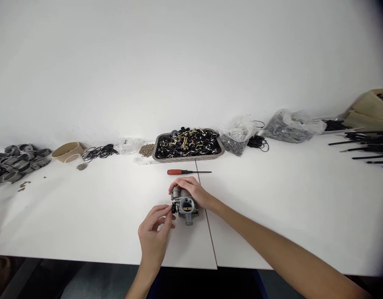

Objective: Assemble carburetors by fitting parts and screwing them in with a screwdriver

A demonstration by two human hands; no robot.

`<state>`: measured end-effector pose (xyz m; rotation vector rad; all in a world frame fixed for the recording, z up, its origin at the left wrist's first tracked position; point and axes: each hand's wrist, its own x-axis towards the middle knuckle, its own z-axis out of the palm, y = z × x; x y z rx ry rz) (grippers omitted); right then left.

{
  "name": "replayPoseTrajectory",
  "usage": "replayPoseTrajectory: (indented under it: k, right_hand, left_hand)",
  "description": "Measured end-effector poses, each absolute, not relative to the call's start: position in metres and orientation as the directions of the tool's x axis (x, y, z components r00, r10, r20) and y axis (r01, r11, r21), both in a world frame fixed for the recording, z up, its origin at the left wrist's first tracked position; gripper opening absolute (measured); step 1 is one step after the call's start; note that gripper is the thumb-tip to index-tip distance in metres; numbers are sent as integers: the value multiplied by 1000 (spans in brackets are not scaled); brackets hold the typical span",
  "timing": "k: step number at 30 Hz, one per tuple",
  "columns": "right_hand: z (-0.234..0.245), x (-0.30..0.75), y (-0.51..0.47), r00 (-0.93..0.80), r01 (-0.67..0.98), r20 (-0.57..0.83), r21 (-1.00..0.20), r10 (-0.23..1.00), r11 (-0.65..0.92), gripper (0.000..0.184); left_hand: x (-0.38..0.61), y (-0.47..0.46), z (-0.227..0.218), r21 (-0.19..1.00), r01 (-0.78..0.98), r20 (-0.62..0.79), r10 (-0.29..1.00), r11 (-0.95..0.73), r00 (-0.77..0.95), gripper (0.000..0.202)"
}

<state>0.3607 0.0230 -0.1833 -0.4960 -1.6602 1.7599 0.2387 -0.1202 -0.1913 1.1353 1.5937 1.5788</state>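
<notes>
White wall (185, 70) is backing a white table (101, 216); from the head view we are seeing the carburetor (188, 214) sitting between the screwdriver (190, 172) and the table's front edge. Our right hand (194, 192) is curling over its far end, holding it; our left hand (154, 232) is pinching the black fitting (174, 208) on its left side, thumb and fingers drawn narrow. We are judging the metal body stiff, fairly heavy and perhaps slippery, the fitting lighter and easier to damage; the solid body is offering the safer hold. Its spout (188, 221) is pointing toward us, its bore is facing upward, and its long axis is seemingly running away from us, fingers partly hiding the far end.
</notes>
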Motion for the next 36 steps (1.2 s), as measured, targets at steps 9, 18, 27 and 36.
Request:
replayPoseTrajectory:
  k: [9,18,27,36]
  right_hand:
    - [-185,362,23,-717,-214,158,-977,678,2,36]
    - [-183,360,24,-716,-214,170,-977,677,19,37]
    - [-179,362,22,-733,-177,103,-983,672,-43,37]
    - [-181,360,22,-755,-148,54,-985,654,-91,38]
  left_hand:
    - [184,-70,-157,909,407,225,926,-88,-302,26]
    - [178,31,-160,777,586,194,973,-229,122,32]
    - [134,40,-150,983,178,47,998,-53,42,31]
    - [21,43,-136,930,-319,39,911,-183,-410,25]
